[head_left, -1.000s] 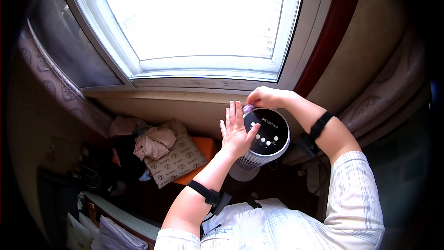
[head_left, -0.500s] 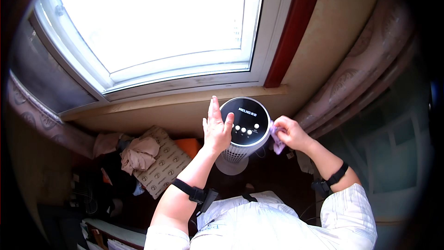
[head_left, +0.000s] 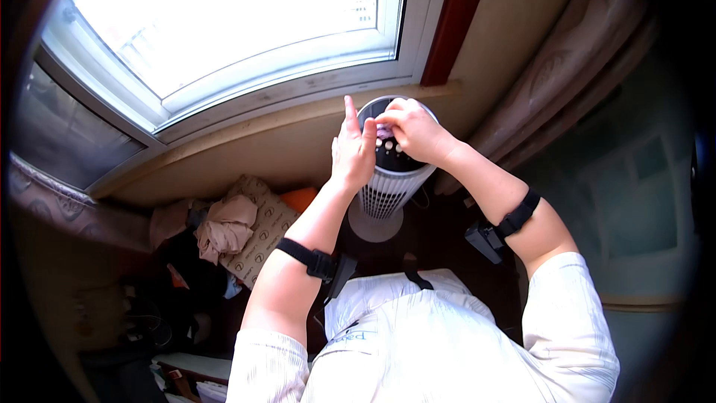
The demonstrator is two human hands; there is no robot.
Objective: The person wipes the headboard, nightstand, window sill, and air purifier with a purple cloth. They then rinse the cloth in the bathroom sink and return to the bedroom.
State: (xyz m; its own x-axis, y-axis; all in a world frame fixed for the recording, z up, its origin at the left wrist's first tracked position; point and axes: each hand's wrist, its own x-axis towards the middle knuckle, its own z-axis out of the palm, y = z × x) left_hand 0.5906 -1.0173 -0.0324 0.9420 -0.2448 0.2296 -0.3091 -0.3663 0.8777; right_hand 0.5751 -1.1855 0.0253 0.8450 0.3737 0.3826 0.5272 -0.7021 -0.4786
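A white tower fan [head_left: 386, 192] with a grille stands upright on a round base [head_left: 375, 228]. Its round top is glossy black with several light buttons. My left hand [head_left: 354, 155] is open at the left rim of the top, fingers stretched upward; whether the palm touches the fan is hard to tell. Over the top, my right hand [head_left: 415, 130] is closed on a light purple cloth [head_left: 385, 132], which lies against the black surface. Most of the cloth and part of the top are hidden under the right hand.
A bright window [head_left: 239, 22] with a sill [head_left: 298, 117] is behind the fan. A patterned curtain [head_left: 552, 89] hangs at the right. To the left are a patterned box [head_left: 261, 235], a crumpled pink cloth [head_left: 226, 227] and an orange thing [head_left: 300, 198].
My right hand has carried the purple cloth from the fan's right side onto its top. My left hand stays at the left rim. The whole view has shifted, with the fan higher in it.
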